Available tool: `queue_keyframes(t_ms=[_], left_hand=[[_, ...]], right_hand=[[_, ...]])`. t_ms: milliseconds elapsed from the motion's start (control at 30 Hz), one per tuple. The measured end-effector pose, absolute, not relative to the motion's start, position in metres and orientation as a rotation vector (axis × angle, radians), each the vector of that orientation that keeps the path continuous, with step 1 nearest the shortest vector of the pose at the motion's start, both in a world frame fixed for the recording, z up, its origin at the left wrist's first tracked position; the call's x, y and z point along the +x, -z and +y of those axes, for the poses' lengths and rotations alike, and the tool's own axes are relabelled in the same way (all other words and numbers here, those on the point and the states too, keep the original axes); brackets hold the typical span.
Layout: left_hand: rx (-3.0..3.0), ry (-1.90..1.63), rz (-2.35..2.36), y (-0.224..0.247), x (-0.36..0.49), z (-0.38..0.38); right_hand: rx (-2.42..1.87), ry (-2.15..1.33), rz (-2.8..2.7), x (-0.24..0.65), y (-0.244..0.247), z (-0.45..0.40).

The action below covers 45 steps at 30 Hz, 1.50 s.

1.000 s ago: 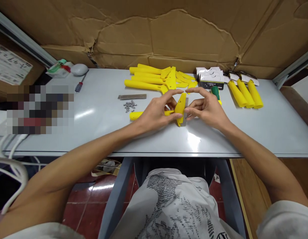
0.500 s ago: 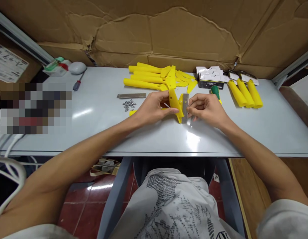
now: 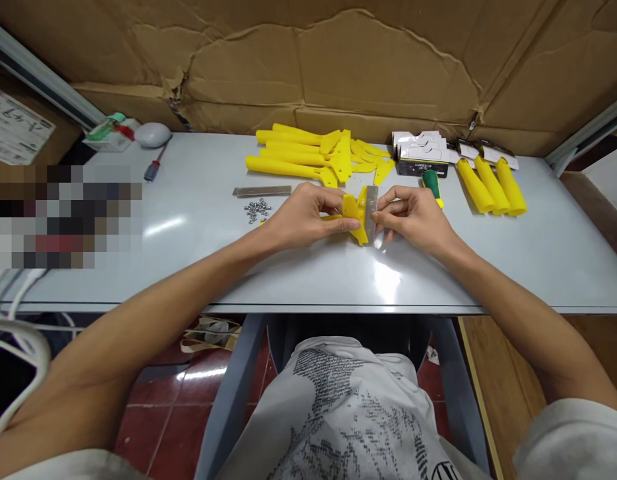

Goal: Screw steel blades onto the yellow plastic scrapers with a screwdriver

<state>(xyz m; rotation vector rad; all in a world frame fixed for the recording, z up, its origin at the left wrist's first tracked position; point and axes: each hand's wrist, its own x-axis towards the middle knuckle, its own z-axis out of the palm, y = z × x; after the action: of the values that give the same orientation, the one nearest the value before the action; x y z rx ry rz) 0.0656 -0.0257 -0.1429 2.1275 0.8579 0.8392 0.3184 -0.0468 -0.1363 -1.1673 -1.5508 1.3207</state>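
My left hand (image 3: 316,217) is closed around a yellow plastic scraper (image 3: 362,200), its thumb pressing a loose yellow piece (image 3: 350,208) beside the wide head. Most of the scraper's handle is hidden under that hand. A flat metal blade (image 3: 372,200) stands along the head's right edge, pinched by the fingertips of my right hand (image 3: 411,213). Blade and head meet or nearly meet; I cannot tell whether the blade sits in the head. Left of my hands lie a pile of small screws (image 3: 257,210) and a stack of metal blades (image 3: 262,191).
Behind my hands are several yellow scraper handles (image 3: 288,167) and loose yellow pieces (image 3: 383,171). A green-and-yellow screwdriver handle (image 3: 431,183), printed sleeves (image 3: 422,167) and sleeved scrapers (image 3: 493,190) lie to the right. Another screwdriver (image 3: 152,170) is at the left. Cardboard (image 3: 338,67) walls the back.
The loose yellow piece in my left hand has swung from sticking up above the hand to lying lower against the scraper's head. My right hand keeps its pinch on the blade.
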Motion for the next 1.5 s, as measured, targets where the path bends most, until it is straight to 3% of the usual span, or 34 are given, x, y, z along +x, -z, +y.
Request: queue_keyframes(t_ms=[967, 1500], left_hand=[[2.046, -1.138, 0.880, 0.144, 0.074, -0.035], [1.918, -1.095, 0.945, 0.154, 0.077, -0.031]], right_hand=[[-1.095, -1.272, -1.702, 0.311, 0.148, -0.053], [-1.075, -1.322, -1.638, 0.310, 0.146, -0.055]])
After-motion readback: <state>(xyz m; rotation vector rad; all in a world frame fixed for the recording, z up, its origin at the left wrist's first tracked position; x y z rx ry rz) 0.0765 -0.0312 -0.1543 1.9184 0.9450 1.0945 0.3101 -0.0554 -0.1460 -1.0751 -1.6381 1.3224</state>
